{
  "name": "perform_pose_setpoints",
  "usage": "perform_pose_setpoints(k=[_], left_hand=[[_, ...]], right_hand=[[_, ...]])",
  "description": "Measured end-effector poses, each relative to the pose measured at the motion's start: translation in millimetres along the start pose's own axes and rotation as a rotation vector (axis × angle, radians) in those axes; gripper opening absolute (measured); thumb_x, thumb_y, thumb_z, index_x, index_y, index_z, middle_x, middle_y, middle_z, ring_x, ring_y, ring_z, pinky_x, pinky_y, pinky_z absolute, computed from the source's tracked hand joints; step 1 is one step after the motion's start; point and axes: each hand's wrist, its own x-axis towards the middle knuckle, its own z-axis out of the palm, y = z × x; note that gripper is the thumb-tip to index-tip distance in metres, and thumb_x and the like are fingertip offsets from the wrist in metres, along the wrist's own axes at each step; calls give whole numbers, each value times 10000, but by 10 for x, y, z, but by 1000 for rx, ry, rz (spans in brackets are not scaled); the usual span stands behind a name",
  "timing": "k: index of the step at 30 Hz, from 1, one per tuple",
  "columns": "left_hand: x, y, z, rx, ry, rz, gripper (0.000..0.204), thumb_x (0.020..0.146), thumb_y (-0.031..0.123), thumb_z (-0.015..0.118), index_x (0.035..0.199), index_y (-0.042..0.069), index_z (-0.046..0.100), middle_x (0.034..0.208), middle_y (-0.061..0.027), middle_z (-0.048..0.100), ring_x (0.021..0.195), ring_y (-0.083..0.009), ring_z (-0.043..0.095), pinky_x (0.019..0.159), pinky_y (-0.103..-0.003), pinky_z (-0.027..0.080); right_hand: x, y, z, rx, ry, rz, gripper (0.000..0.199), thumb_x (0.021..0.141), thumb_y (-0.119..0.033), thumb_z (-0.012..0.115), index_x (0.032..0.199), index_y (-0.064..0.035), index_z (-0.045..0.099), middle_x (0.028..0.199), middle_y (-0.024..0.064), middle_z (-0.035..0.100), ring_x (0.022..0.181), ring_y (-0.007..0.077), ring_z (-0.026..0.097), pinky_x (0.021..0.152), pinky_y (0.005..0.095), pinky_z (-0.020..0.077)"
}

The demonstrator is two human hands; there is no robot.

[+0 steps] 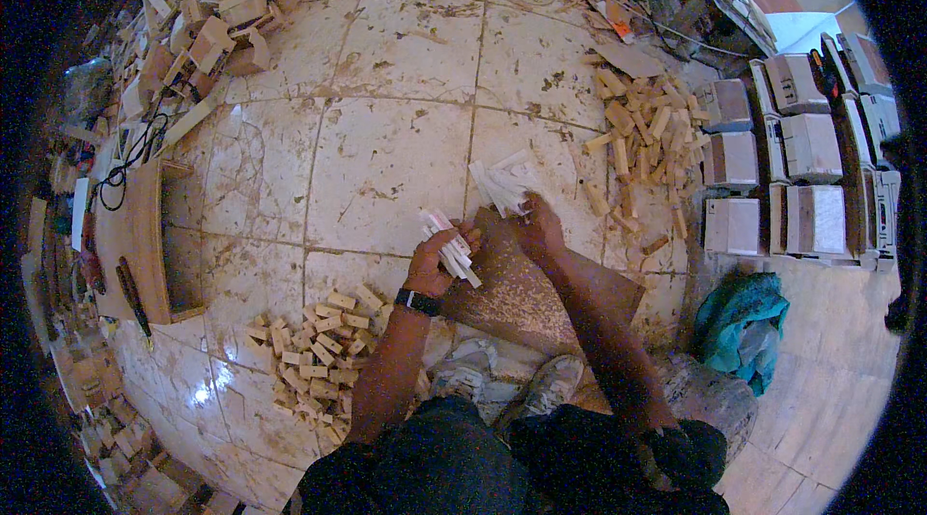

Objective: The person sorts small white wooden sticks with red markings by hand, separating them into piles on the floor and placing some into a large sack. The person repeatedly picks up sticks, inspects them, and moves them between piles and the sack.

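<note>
My left hand (436,262) is closed round a bundle of thin white strips (454,250), which stick out past the fingers on both sides. A dark watch sits on that wrist. My right hand (541,231) has its fingers curled at the near edge of a loose heap of similar white strips (504,183) on the tiled floor. What those fingertips hold, if anything, is too small to make out. Beneath both hands lies a brown board (517,295), sprinkled with pale shavings, just beyond my shoes.
Small wooden blocks (323,346) are heaped at near left, with another block pile (649,129) at right. Larger wood offcuts (217,18) fill the far left. An open wooden box (145,240) stands left. Stacked pale boxes (811,148) and a teal bag (744,327) are at right.
</note>
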Motion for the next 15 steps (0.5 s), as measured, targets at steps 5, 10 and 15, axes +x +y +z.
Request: perform_pose_setpoints(k=[5,10,15], left_hand=[[24,-58,37,74,92,-44,236,826,169,612,1002,21,557,854,-94,608,768,-236,598,711,-333,512],[-7,-41,72,88,185,-51,239,830,188,624,998,29,565,847,-75,616,713,-199,596,654,-324,511],[-40,-21,72,136,149,-44,238,846,223,604,978,26,581,884,-72,633,756,-195,611,674,-329,513]], right_hand=[[-167,-253,122,223,-572,-253,268,880,-207,556,1092,-42,553,939,137,633,787,209,597,717,324,476],[-286,-100,438,181,-415,-80,244,886,-200,564,1041,-11,578,821,83,635,717,151,554,654,295,470],[-328,158,597,653,-441,258,274,890,-228,560,1003,19,595,775,60,623,685,152,562,612,302,476]])
